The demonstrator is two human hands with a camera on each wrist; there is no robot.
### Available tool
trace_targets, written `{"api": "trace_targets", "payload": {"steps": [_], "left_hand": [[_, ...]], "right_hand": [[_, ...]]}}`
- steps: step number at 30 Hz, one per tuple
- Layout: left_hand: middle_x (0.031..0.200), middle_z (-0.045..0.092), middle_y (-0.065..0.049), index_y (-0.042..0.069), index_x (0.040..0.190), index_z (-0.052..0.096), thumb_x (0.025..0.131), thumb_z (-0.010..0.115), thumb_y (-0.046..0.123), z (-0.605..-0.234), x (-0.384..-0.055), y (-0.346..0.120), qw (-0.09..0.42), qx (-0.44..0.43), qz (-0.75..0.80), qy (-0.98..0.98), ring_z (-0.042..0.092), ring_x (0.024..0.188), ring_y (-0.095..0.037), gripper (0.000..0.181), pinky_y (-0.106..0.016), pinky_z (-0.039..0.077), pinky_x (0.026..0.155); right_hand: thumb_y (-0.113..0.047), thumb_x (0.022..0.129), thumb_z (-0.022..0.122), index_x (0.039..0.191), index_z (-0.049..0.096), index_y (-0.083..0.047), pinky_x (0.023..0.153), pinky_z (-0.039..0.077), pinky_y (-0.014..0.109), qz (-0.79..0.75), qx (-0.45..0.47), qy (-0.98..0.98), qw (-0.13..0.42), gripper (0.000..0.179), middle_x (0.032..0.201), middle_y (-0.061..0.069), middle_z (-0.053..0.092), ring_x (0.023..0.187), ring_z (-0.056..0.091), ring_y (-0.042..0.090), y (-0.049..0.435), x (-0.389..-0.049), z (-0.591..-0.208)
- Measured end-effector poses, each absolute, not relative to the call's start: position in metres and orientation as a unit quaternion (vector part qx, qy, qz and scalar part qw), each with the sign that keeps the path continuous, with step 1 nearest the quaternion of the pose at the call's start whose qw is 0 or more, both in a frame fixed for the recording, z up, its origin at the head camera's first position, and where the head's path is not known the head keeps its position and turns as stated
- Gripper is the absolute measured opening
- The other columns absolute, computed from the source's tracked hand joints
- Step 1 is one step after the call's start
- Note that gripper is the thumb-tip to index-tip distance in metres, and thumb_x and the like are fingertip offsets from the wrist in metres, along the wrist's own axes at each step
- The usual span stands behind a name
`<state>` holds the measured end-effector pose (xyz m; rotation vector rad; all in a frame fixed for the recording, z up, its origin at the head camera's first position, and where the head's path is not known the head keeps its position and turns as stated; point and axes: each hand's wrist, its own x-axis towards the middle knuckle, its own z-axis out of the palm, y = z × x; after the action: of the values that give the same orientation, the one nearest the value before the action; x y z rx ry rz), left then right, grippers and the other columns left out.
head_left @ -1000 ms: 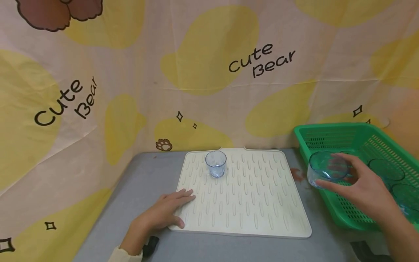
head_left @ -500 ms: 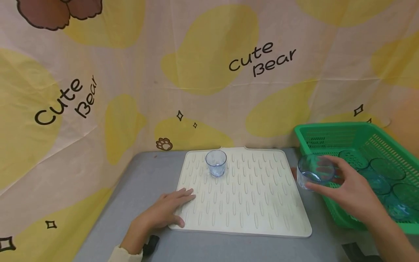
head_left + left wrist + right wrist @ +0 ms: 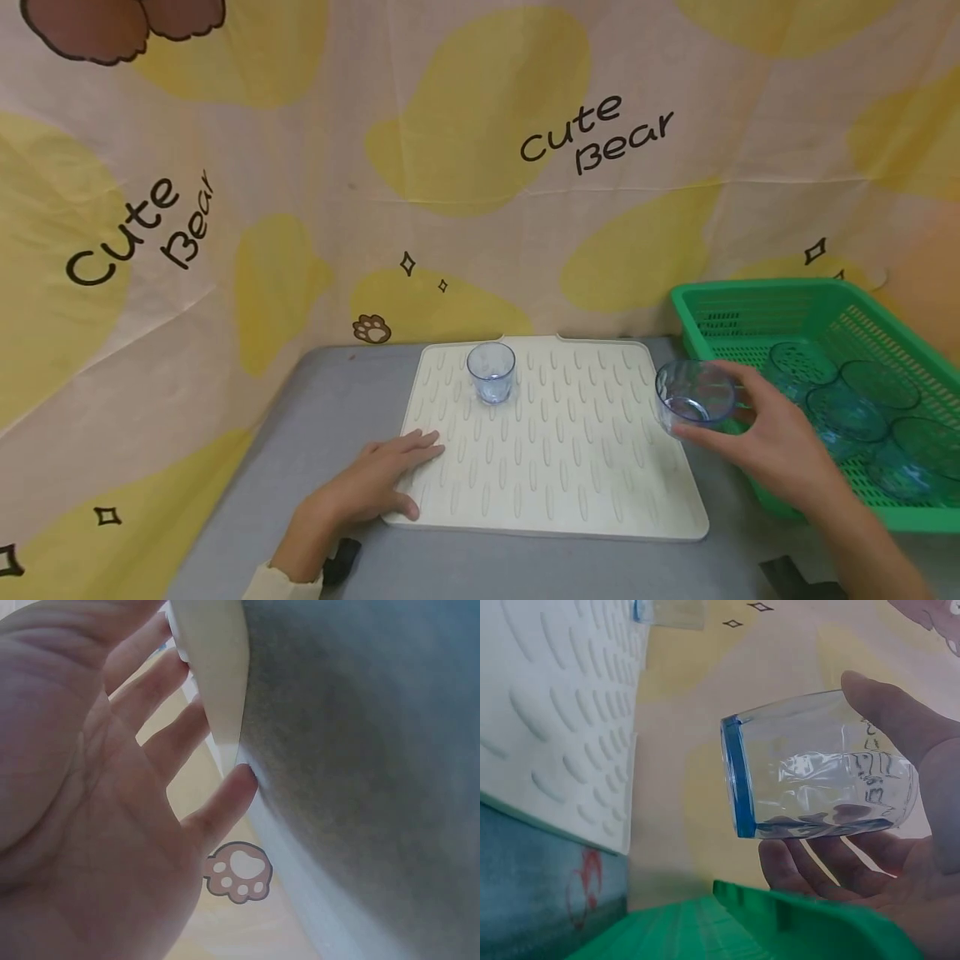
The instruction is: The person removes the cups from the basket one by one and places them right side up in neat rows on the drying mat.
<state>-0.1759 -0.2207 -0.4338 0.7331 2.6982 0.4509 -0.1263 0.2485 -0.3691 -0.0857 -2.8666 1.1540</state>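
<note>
My right hand (image 3: 772,442) holds a clear bluish drinking glass (image 3: 686,407) between thumb and fingers, over the right edge of a cream ridged drying mat (image 3: 555,475). In the right wrist view the glass (image 3: 817,772) lies sideways across the picture, its thick blue-tinted base toward the mat and the thumb opposite the fingers. A second glass (image 3: 492,379) stands upright on the mat, toward its back left. My left hand (image 3: 375,479) rests with spread fingers on the mat's left edge; the left wrist view shows its fingertips along that edge.
A green plastic basket (image 3: 757,287) stands right of the mat with several more glasses (image 3: 847,421) inside. Grey cloth (image 3: 337,400) covers the table. Behind it hangs a patterned curtain (image 3: 450,167), close to the mat's back edge.
My right hand has carried the glass leftward from over the basket to the mat's right edge. More of the basket's glasses now show. The left hand stays in place.
</note>
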Motion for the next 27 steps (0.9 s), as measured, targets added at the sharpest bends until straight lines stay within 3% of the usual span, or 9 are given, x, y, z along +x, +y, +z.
{"api": "trace_targets", "payload": {"steps": [8, 15, 27], "left_hand": [[0.16, 0.039, -0.002, 0.02, 0.15, 0.046, 0.069, 0.083, 0.037, -0.434, -0.177, -0.222, 0.152, 0.263, 0.15, 0.941, 0.033, 0.149, -0.029, 0.09, -0.058, 0.028, 0.11], [0.16, 0.039, -0.002, 0.021, 0.149, 0.046, 0.068, 0.081, 0.04, -0.435, -0.176, -0.223, 0.153, 0.266, 0.158, 0.939, 0.033, 0.149, -0.03, 0.09, -0.059, 0.028, 0.11], [0.159, 0.04, -0.002, 0.021, 0.148, 0.048, 0.068, 0.083, 0.04, -0.435, -0.176, -0.222, 0.148, 0.259, 0.168, 0.94, 0.034, 0.148, -0.03, 0.089, -0.059, 0.028, 0.11]], "right_hand": [[-0.056, 0.075, 0.081, 0.151, 0.033, -0.016, 0.078, 0.054, 0.054, 0.381, -0.02, -0.924, 0.022, 0.099, 0.142, 0.021, 0.048, 0.12, 0.054, 0.05, 0.228, -0.123, -0.369], [-0.053, 0.073, 0.083, 0.148, 0.039, -0.013, 0.089, 0.053, 0.056, 0.406, 0.003, -0.914, 0.013, 0.096, 0.137, 0.018, 0.054, 0.119, 0.058, 0.045, 0.209, -0.123, -0.378], [-0.053, 0.072, 0.084, 0.145, 0.041, -0.015, 0.09, 0.055, 0.05, 0.435, 0.008, -0.9, -0.007, 0.093, 0.137, 0.015, 0.054, 0.119, 0.06, 0.043, 0.188, -0.137, -0.392]]}}
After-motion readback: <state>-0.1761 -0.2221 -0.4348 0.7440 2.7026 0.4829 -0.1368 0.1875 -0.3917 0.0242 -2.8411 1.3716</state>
